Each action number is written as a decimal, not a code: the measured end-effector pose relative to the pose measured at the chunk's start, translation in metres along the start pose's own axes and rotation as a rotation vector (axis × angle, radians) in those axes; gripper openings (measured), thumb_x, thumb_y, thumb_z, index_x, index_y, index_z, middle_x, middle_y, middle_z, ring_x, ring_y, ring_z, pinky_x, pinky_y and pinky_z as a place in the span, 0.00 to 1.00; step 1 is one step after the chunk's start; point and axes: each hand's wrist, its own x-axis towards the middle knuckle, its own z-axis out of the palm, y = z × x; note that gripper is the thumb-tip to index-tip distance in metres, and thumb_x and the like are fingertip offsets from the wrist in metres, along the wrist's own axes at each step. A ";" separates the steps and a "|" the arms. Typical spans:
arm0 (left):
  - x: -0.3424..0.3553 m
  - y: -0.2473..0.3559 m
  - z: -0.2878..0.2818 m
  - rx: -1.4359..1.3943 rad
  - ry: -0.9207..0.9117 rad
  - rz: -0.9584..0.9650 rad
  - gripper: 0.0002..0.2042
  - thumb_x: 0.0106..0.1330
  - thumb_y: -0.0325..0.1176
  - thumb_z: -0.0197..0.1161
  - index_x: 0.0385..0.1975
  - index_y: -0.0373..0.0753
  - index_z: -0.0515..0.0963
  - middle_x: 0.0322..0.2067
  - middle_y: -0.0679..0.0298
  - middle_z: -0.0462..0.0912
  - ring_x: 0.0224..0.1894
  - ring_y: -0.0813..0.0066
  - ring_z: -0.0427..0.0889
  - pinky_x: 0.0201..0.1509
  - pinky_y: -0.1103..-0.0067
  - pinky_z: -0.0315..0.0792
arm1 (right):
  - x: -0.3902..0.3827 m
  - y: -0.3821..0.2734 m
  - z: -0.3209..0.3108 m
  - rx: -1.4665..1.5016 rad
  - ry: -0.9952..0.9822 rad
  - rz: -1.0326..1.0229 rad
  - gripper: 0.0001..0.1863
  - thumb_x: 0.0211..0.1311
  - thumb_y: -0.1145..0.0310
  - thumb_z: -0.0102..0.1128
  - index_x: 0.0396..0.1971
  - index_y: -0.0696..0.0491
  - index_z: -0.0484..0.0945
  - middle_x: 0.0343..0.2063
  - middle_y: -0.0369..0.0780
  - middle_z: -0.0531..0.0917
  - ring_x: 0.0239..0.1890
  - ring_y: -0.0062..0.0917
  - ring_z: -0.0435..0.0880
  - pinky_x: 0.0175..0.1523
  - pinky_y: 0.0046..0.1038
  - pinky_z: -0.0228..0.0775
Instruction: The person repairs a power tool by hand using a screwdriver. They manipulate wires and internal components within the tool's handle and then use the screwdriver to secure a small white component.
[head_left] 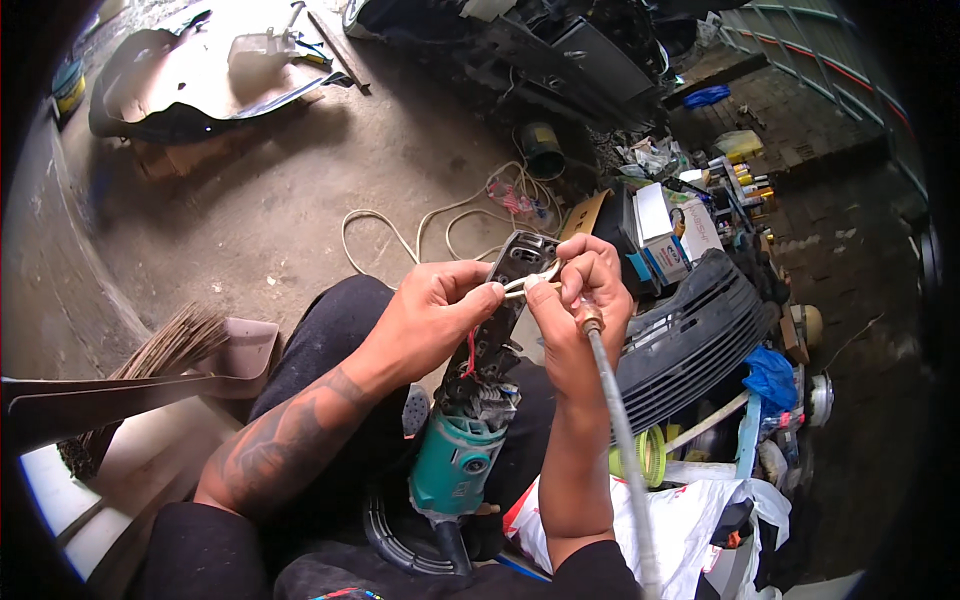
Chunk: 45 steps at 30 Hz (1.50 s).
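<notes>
A power tool point(455, 470) with a green motor housing stands between my legs, its black handle section opened up. Inside that section, red wires and dark inner parts lie bare. Near its upper end, my left hand point(415, 325) pinches a pale power cord point(517, 289) between thumb and fingertips. Close beside it, my right hand point(585, 305) has thumb and fingers closed on the same cord. A screwdriver point(618, 420) is also tucked in the right hand, its long metal shaft slanting down to the lower edge. The cord's end is hidden by my fingers.
Loops of pale cord point(430, 245) lie on the concrete floor ahead. To the right are a black slatted grille point(690, 345), boxes point(655, 235) and a white plastic bag point(660, 530). At left stand a broom point(170, 350) and dustpan point(248, 355). A dark-edged panel point(140, 85) lies far left.
</notes>
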 end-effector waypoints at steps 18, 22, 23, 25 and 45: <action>-0.004 0.001 -0.005 -0.141 -0.016 -0.050 0.24 0.63 0.34 0.48 0.55 0.25 0.72 0.37 0.58 0.82 0.34 0.75 0.80 0.42 0.81 0.74 | 0.008 0.023 -0.025 0.322 -0.056 0.123 0.18 0.54 0.82 0.65 0.18 0.50 0.64 0.39 0.38 0.78 0.32 0.13 0.74 0.41 0.19 0.69; -0.006 0.003 -0.002 -0.071 -0.024 -0.033 0.18 0.68 0.30 0.52 0.53 0.27 0.74 0.37 0.66 0.81 0.35 0.84 0.77 0.41 0.85 0.71 | 0.003 0.041 -0.033 0.364 -0.016 0.134 0.17 0.60 0.75 0.65 0.18 0.49 0.65 0.29 0.36 0.78 0.28 0.15 0.73 0.40 0.21 0.67; -0.006 0.003 -0.002 -0.025 -0.020 -0.001 0.15 0.69 0.28 0.53 0.51 0.28 0.76 0.36 0.69 0.81 0.36 0.87 0.75 0.42 0.87 0.70 | 0.000 0.043 -0.035 0.364 -0.015 0.134 0.17 0.60 0.75 0.65 0.18 0.49 0.65 0.29 0.36 0.78 0.28 0.15 0.73 0.40 0.21 0.67; -0.004 0.002 -0.002 -0.009 -0.024 0.003 0.14 0.69 0.28 0.54 0.50 0.28 0.76 0.36 0.69 0.81 0.36 0.88 0.75 0.42 0.87 0.70 | -0.005 0.046 -0.039 0.466 -0.034 0.235 0.19 0.65 0.67 0.63 0.17 0.50 0.65 0.23 0.35 0.77 0.27 0.17 0.73 0.38 0.21 0.67; 0.004 -0.003 0.002 0.169 0.033 0.083 0.18 0.66 0.26 0.54 0.56 0.30 0.72 0.27 0.71 0.79 0.29 0.90 0.72 0.34 0.85 0.70 | -0.008 0.046 0.010 0.629 0.298 0.151 0.08 0.60 0.72 0.67 0.36 0.57 0.78 0.18 0.28 0.70 0.16 0.10 0.61 0.22 0.16 0.51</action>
